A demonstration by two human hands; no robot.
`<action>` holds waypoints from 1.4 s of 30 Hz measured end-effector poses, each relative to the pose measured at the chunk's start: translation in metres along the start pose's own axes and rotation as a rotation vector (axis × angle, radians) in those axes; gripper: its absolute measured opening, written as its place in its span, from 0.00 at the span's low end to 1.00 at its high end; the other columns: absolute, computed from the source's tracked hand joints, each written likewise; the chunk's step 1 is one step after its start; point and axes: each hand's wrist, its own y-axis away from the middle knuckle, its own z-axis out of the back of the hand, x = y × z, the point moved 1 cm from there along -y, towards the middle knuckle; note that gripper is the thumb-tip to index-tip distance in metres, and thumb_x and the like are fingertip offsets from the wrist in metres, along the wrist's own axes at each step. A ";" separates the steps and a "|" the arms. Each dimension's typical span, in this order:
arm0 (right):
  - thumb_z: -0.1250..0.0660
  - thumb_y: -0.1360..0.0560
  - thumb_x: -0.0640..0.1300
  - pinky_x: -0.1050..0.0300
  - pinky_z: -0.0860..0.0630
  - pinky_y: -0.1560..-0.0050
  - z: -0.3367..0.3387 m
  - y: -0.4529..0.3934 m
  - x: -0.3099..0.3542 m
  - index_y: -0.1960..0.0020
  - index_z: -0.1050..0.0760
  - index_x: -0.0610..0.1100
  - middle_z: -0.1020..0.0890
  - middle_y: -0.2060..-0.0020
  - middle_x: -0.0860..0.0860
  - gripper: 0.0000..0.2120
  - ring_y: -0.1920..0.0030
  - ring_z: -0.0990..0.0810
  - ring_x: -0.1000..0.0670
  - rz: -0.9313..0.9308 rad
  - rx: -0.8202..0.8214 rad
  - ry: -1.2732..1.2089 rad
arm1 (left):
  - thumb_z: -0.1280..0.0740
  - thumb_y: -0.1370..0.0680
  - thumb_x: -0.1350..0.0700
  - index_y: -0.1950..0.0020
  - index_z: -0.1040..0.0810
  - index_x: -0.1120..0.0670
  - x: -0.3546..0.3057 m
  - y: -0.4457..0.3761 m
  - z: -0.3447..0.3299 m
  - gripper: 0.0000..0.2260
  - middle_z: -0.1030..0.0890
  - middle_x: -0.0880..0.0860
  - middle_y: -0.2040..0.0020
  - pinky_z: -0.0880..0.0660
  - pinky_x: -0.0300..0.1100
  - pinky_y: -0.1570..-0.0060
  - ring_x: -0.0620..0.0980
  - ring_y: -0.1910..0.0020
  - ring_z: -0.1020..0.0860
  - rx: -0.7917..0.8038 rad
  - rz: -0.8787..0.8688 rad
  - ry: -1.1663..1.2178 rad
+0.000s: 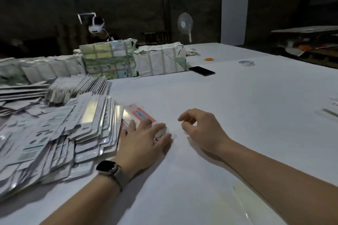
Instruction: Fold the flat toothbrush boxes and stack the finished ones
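A: Can you read any brand on the flat toothbrush box [139,115]?

B: No. Pink panel, a small blue picture, the print too blurred to read. It lies under the fingertips of the left hand [141,139], whose straight, slightly spread fingers press its near end and hide it.

A: And the right hand [202,129]?

B: Just right of those fingers, hovering over the white table [237,115], fingers loosely curled, thumb close to forefinger. Whether they pinch anything, I cannot tell.

A: The heap of flat boxes [54,139]?

B: Left of the left fingers, touching the pink box; its lettering is smeared, its left edge cut off. A smartwatch [107,168] is on that wrist, face dark.
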 end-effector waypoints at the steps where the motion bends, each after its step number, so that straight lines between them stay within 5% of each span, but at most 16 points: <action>1: 0.33 0.24 0.41 0.58 0.26 0.47 0.000 0.000 0.000 0.55 0.22 0.56 0.20 0.60 0.59 0.09 0.53 0.22 0.55 -0.003 0.001 -0.014 | 0.51 0.22 0.30 0.30 0.31 0.36 -0.001 -0.001 0.001 0.24 0.32 0.46 0.26 0.37 0.56 0.32 0.58 0.30 0.36 0.000 -0.007 0.022; 9: 0.33 0.25 0.41 0.57 0.25 0.48 -0.004 0.000 0.003 0.56 0.22 0.56 0.20 0.59 0.59 0.10 0.54 0.22 0.55 0.021 -0.002 -0.038 | 0.28 0.24 0.43 0.53 0.16 0.46 -0.004 -0.003 0.009 0.08 0.25 0.48 0.33 0.35 0.48 0.35 0.56 0.31 0.34 -0.209 0.009 0.244; 15: 0.34 0.25 0.40 0.58 0.25 0.50 -0.003 0.001 0.004 0.55 0.22 0.56 0.20 0.59 0.59 0.10 0.54 0.22 0.56 -0.013 -0.009 -0.077 | 0.26 0.27 0.42 0.56 0.17 0.45 -0.004 -0.001 0.011 0.08 0.21 0.46 0.45 0.35 0.43 0.46 0.49 0.43 0.32 -0.292 0.053 0.305; 23: 0.32 0.23 0.44 0.72 0.30 0.57 -0.002 -0.004 0.001 0.51 0.21 0.56 0.19 0.59 0.59 0.07 0.57 0.22 0.60 -0.063 -0.031 -0.157 | 0.22 0.30 0.62 0.62 0.20 0.53 -0.020 0.012 0.018 0.09 0.21 0.47 0.58 0.25 0.49 0.52 0.50 0.54 0.22 -0.466 -0.223 0.639; 28: 0.35 0.20 0.50 0.49 0.19 0.46 -0.001 -0.007 0.003 0.36 0.24 0.51 0.16 0.51 0.52 0.13 0.53 0.16 0.50 -0.266 -0.036 -0.462 | 0.20 0.31 0.65 0.63 0.21 0.58 -0.036 0.021 0.024 0.11 0.20 0.51 0.60 0.21 0.50 0.59 0.52 0.59 0.20 -0.564 -0.444 0.640; 32: 0.36 0.18 0.51 0.49 0.16 0.59 0.006 -0.005 0.008 0.41 0.22 0.53 0.13 0.55 0.52 0.08 0.59 0.13 0.44 -0.311 0.006 -0.659 | 0.22 0.28 0.60 0.60 0.21 0.57 -0.042 0.028 0.023 0.09 0.19 0.51 0.56 0.18 0.47 0.53 0.50 0.54 0.19 -0.440 -0.600 0.666; 36: 0.35 0.18 0.46 0.56 0.18 0.65 0.010 0.000 0.011 0.41 0.24 0.51 0.13 0.56 0.52 0.07 0.60 0.13 0.45 -0.274 -0.010 -0.791 | 0.27 0.23 0.58 0.53 0.26 0.45 -0.043 0.028 0.019 0.10 0.22 0.48 0.49 0.19 0.44 0.43 0.49 0.43 0.21 -0.425 -0.481 0.803; 39: 0.34 0.19 0.44 0.57 0.19 0.66 0.005 0.005 0.014 0.41 0.25 0.51 0.13 0.56 0.50 0.08 0.60 0.13 0.45 -0.198 0.016 -0.807 | 0.28 0.22 0.57 0.49 0.32 0.41 -0.034 0.017 0.018 0.15 0.24 0.48 0.49 0.19 0.46 0.46 0.49 0.45 0.21 -0.543 -0.224 0.848; 42: 0.34 0.19 0.45 0.58 0.18 0.64 -0.002 0.010 0.017 0.40 0.26 0.56 0.13 0.55 0.52 0.10 0.59 0.13 0.46 -0.093 0.023 -0.744 | 0.31 0.22 0.50 0.45 0.33 0.43 -0.026 0.012 0.018 0.12 0.21 0.54 0.52 0.17 0.47 0.56 0.53 0.52 0.17 -0.422 -0.033 1.083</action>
